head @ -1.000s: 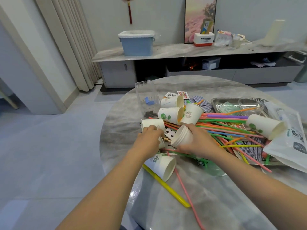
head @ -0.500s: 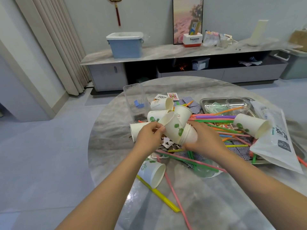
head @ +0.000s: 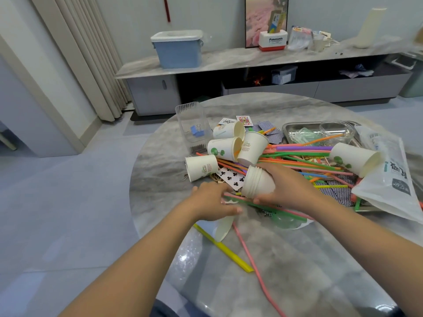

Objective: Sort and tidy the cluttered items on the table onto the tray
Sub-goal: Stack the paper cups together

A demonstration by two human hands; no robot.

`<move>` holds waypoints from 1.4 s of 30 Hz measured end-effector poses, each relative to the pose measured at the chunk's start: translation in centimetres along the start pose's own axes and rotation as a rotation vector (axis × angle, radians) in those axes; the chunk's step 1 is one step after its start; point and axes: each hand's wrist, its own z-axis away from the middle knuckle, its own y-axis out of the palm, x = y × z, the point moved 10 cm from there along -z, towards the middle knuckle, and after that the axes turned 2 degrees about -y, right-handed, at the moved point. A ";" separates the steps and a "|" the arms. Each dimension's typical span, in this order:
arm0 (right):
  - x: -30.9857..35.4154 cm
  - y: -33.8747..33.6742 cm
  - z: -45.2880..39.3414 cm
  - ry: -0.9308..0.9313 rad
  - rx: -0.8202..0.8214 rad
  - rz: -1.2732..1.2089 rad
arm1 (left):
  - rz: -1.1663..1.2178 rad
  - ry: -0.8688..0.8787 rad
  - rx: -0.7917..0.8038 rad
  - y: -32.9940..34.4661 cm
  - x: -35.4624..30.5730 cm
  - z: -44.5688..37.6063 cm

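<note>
Grey marble covers the round table (head: pixel 320 259), with a low marble-topped sideboard (head: pixel 229 60) behind it carrying a blue lidded bin (head: pixel 178 50). On the table, the right hand (head: pixel 289 186) curls its fingers and thumb around a stack of nested paper cups (head: pixel 257 181), the stack's rims pointing left toward the other hand. The left hand (head: pixel 212 201) lies over a paper cup on its side (head: pixel 223 227), whose open mouth shows just below the thumb; whether those fingers grip it cannot be told. Just beyond the left fingertips lies a club playing card (head: pixel 231 177), and past that another tipped cup (head: pixel 201 167). Further out from the right hand's fingers, three more cups (head: pixel 238 146) cluster together, one with an orange straw poking from its mouth. A clear ribbed plastic container (head: pixel 193 125) stands upright beyond them, holding blue binder clips (head: pixel 196 130) and dark pins at its bottom. To the right of the right hand, a heap of coloured straws (head: pixel 304 156) spreads across a steel tray (head: pixel 290 131), which also holds a clear round tub (head: pixel 336 131) and a greenish bag. One more cup (head: pixel 353 159) lies on the straws beside a white plastic bag (head: pixel 391 179). Near the wrists, a yellow straw (head: pixel 225 249) and a pink straw (head: pixel 256 266) lie on the bare table.
</note>
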 end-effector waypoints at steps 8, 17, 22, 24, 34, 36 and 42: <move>1.1 1.2 1.8 -0.055 0.171 0.074 | -0.142 0.028 0.184 2.8 0.7 0.9; 0.7 1.5 1.6 -0.061 0.198 0.048 | -0.058 -0.025 0.062 1.6 2.0 0.1; 1.1 2.0 1.4 -0.077 0.207 0.028 | -0.030 -0.030 0.129 2.3 1.9 0.5; 1.1 2.2 1.3 -0.081 0.212 0.025 | -0.003 -0.029 0.078 1.5 1.7 0.6; 1.0 2.7 1.2 -0.051 0.191 -0.139 | 0.890 -0.236 -0.369 -3.8 4.5 1.5; 1.1 2.5 1.1 -0.048 0.172 -0.189 | 1.111 -0.287 -0.318 -2.8 4.7 1.3; 2.6 1.4 1.0 -0.126 0.082 -0.293 | 1.238 -0.277 -0.135 -0.6 2.2 0.6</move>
